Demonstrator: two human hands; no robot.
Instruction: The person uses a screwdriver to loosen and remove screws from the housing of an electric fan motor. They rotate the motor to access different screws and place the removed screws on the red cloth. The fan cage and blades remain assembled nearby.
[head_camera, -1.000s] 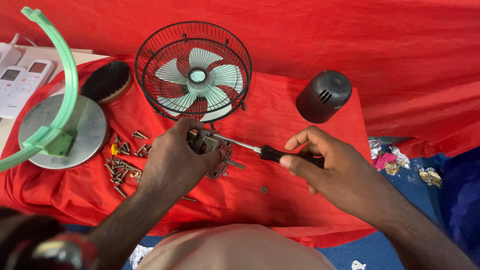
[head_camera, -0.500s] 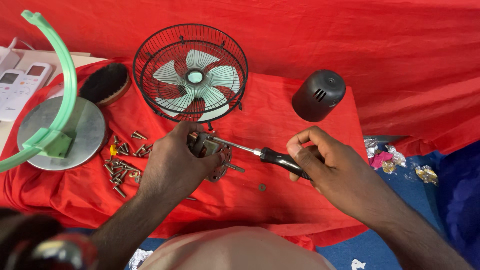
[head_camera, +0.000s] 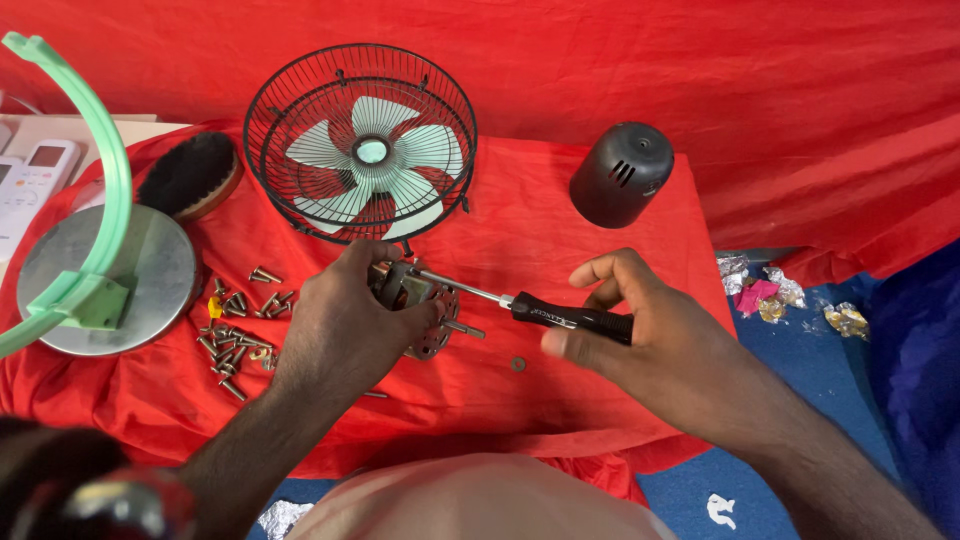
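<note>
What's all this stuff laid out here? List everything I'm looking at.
fan cage with blades: one, black wire, pale green blades, back centre
motor cover: one, dark grey, back right
motor: one, metal, under the left hand
screwdriver: one, black handle, tip at the motor
screws: a heap, metal, left of the motor
washer: one, small, near the screwdriver
brush: one, black bristles, back left
round base: one, grey, with a green bar, left
cloth: red, under everything
foil scraps: several, right floor
left hand: grips the motor
right hand: holds the screwdriver
</note>
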